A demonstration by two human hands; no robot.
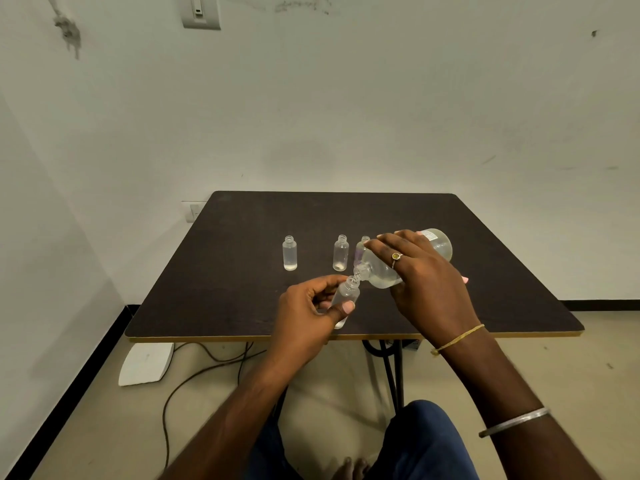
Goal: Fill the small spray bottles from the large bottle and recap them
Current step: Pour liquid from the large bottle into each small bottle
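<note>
Large bottle [437, 244] is tipped near horizontal, long axis running 2 o'clock to 8 o'clock, neck pointing down-left at 8 o'clock, mouth touching the open mouth of the small bottle [346, 295]. Small bottle is tilted, neck toward 1 o'clock, uncapped, above the table's [242, 237] near edge. Right hand [420, 275] is palm-down, fingers wrapped over the large bottle. Left hand [308, 306] pinches the small bottle between thumb and fingers. Three uncapped small bottles stand upright at 12 o'clock: [290, 253], [341, 253], [363, 245].
</note>
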